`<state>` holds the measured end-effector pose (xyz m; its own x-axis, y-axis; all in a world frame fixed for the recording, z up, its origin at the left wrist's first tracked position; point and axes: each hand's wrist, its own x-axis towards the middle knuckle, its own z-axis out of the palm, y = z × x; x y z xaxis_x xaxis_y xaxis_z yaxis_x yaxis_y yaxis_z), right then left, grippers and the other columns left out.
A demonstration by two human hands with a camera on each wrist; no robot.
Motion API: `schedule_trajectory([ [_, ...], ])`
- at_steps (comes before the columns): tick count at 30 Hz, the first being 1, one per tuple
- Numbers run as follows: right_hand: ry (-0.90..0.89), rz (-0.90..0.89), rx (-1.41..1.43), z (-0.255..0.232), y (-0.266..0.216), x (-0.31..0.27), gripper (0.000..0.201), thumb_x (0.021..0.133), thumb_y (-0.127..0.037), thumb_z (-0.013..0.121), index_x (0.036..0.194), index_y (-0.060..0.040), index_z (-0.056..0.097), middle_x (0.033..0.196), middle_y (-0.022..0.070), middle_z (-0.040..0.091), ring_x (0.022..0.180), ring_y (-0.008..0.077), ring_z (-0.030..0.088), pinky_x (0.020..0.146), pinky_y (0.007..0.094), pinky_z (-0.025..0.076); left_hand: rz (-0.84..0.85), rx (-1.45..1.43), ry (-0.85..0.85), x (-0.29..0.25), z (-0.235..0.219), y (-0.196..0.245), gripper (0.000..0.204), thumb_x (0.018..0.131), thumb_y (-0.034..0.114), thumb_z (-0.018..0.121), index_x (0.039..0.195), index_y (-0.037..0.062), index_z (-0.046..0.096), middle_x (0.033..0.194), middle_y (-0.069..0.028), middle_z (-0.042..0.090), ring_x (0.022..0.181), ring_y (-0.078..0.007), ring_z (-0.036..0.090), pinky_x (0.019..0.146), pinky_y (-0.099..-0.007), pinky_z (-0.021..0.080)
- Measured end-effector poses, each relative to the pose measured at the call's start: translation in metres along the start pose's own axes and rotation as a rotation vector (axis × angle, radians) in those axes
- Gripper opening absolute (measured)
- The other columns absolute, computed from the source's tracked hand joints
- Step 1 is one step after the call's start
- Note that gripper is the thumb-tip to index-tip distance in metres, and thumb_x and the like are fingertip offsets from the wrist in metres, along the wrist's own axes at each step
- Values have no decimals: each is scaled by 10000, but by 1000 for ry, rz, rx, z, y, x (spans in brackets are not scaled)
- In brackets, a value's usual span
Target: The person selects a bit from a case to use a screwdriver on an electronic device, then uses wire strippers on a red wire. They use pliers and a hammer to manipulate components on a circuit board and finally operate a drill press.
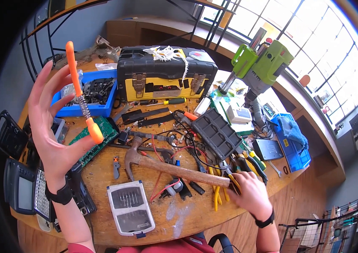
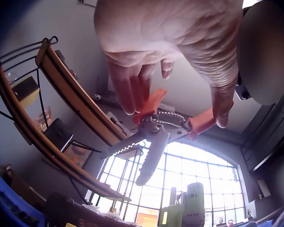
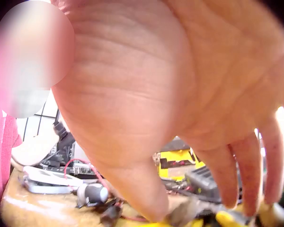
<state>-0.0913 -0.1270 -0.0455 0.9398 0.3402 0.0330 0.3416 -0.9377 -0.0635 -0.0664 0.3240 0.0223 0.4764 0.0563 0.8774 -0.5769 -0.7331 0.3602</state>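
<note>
Above the tabletop point(image 1: 212, 215), on its left side: one pair of pliers point(image 2: 155, 142), jaws apart

The left grip point(image 1: 52, 126) pinches the pliers, thumb on one of two orange handles, fingers on the other, spread wide. Their long axis slants in the left wrist view, both jaws pointing downward and left, away from the palm; one spring joins the handles.

Below lies one green circuit board point(image 1: 109, 133); farther right, one hammer point(image 1: 179, 170), its head left, its handle running toward the right grip point(image 1: 252, 196). That grip is loosely spread over yellow-handled tools point(image 1: 217, 198), too overlapped to count; contact cannot be told.

Around these: one two-windowed case point(image 1: 131, 208), one toolbox point(image 1: 166, 69), two blue bins point(image 1: 105, 110).
</note>
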Motion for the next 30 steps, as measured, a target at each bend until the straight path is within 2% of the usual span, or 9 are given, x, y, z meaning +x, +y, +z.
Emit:
schedule_trajectory([
  [1, 102, -14, -40, 11, -5, -7, 668, 790, -398, 828, 1268, 34, 649, 1181, 164, 665, 1134, 344, 605, 943, 425, 528, -7, -23, 5, 0, 0, 1, 1217, 606, 423, 972, 1590, 56, 357, 1481, -167, 572, 1333, -274, 590, 1064, -427, 512],
  [3, 152, 7, -111, 21, -14, -13, 798, 763, -506, 826, 1284, 67, 632, 1200, 162, 639, 1155, 328, 575, 951, 429, 490, -8, -50, 12, 0, 0, 2, 1222, 601, 421, 975, 1590, 56, 358, 1476, -165, 575, 1330, -272, 591, 1065, -427, 512],
  [9, 152, 125, -312, 36, -35, -7, 873, 746, -618, 785, 1260, 73, 646, 1232, 157, 619, 1137, 299, 541, 925, 415, 415, -7, -71, 15, 2, -2, 7, 1194, 625, 412, 947, 1602, 65, 355, 1487, -176, 560, 1350, -287, 582, 1077, -440, 532],
  [10, 181, 118, -306, 39, -35, -5, 783, 740, -585, 793, 1175, 54, 669, 1180, 155, 618, 1116, 304, 546, 929, 426, 417, -2, -109, 26, 3, -3, 7, 1194, 619, 403, 948, 1601, 64, 358, 1481, -177, 565, 1340, -284, 589, 1074, -437, 535],
  [14, 113, 107, -210, 34, -31, 1, 657, 711, -525, 803, 1059, 9, 645, 1074, 141, 592, 1077, 309, 559, 919, 435, 419, -15, -146, 78, 7, -9, 11, 1201, 602, 360, 963, 1596, 52, 362, 1443, -171, 599, 1318, -276, 605, 1062, -425, 532],
  [18, -40, 152, -105, 28, -26, -4, 774, 645, -422, 832, 1230, 26, 595, 1213, 180, 583, 1172, 350, 560, 993, 456, 426, -6, -170, 93, 9, -19, 8, 1215, 589, 323, 978, 1597, 67, 351, 1449, -170, 596, 1313, -276, 603, 1065, -418, 512],
  [23, -98, 183, -54, 27, -27, -5, 797, 637, -364, 841, 1280, 20, 566, 1241, 185, 566, 1173, 377, 560, 1019, 490, 440, 14, -136, 88, 9, -28, 7, 1243, 568, 311, 995, 1593, 56, 340, 1458, -171, 588, 1319, -278, 594, 1070, -422, 506],
  [26, -41, 103, -33, 28, -23, -9, 815, 655, -366, 832, 1330, 8, 571, 1255, 166, 579, 1180, 356, 566, 1017, 476, 432, 32, -206, 126, 9, -20, 6, 1239, 574, 325, 992, 1592, 53, 341, 1454, -170, 590, 1315, -278, 598, 1072, -420, 509],
  [30, 92, 88, -70, 34, -28, -9, 757, 717, -363, 820, 1347, -7, 598, 1241, 152, 606, 1165, 330, 576, 968, 450, 431, 23, -117, 88, 8, -18, 10, 1231, 591, 353, 976, 1600, 53, 337, 1474, -175, 579, 1323, -288, 604, 1071, -426, 523],
])
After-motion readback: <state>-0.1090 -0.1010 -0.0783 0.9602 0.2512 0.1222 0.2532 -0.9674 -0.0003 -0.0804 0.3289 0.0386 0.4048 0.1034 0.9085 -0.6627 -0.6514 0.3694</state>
